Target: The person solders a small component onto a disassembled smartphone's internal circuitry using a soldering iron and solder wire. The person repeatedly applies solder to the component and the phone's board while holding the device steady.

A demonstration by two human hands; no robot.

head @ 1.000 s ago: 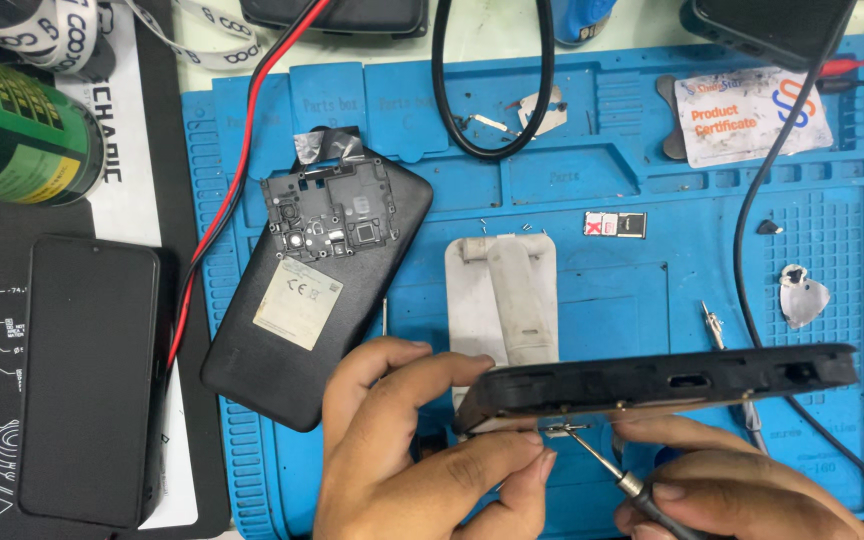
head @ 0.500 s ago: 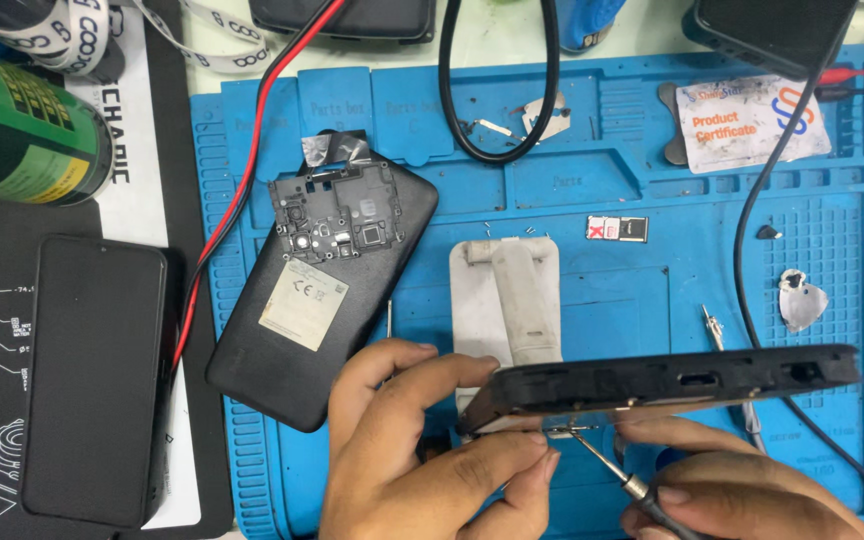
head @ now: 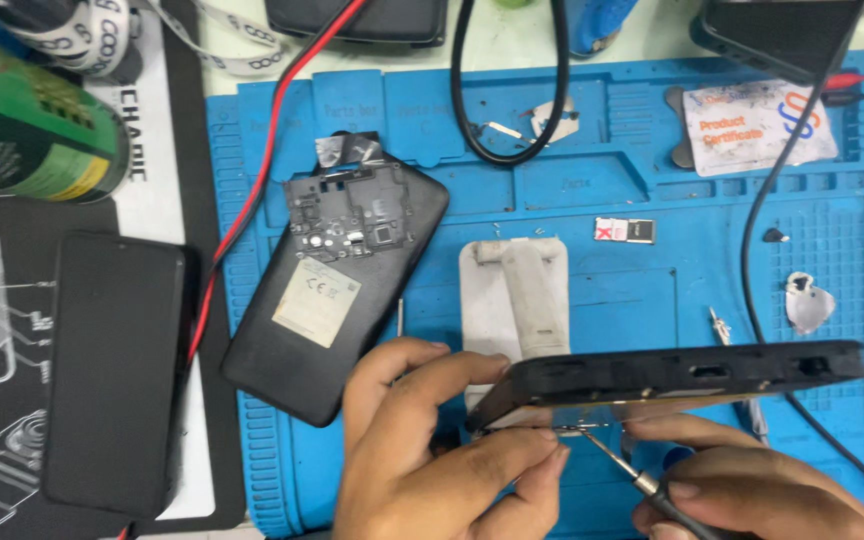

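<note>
The black rectangular phone body (head: 667,378) is held edge-up at the 5 o'clock region of the view, above the blue silicone work mat (head: 592,300) on the table. The left hand (head: 432,455) clamps its fingers (head: 512,470) on the phone's left end, thumb on the top edge. The right hand (head: 752,495), at 5 o'clock, closes its fingers on a thin metal-tipped screwdriver (head: 617,465), whose tip meets the phone's lower edge. At 10 o'clock from the hands lies an opened black phone with exposed circuit board (head: 337,290). Compared with the earlier frame, both hands and the phone hold the same position.
</note>
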